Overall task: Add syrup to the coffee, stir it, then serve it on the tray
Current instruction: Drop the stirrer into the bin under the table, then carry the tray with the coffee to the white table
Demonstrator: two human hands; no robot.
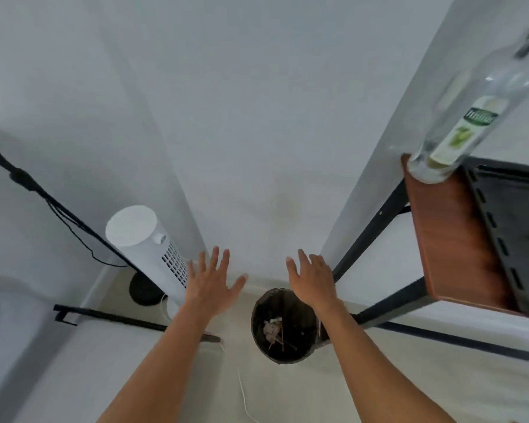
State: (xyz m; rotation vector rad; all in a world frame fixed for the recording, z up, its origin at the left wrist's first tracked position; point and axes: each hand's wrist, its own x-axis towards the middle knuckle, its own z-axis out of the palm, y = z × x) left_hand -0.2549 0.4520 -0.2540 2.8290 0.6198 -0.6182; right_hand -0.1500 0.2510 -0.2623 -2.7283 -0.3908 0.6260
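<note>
A tall clear glass syrup bottle (477, 102) with a green and white label and a dark pump top stands on the near-left corner of a wooden table (440, 239) at the right edge of the view. Beside it lies a black tray (495, 227), partly cut off by the frame. My left hand (211, 282) and my right hand (312, 279) are stretched out in front of me with fingers spread, both empty and well left of the table, above the floor. No coffee cup is visible.
A white tower fan (147, 245) stands by the wall at left, with a black stand and cables (28, 181) behind it. A dark waste bin (283, 325) with scraps sits on the floor below my hands. The table's black metal legs (370, 236) slant down beside the bin.
</note>
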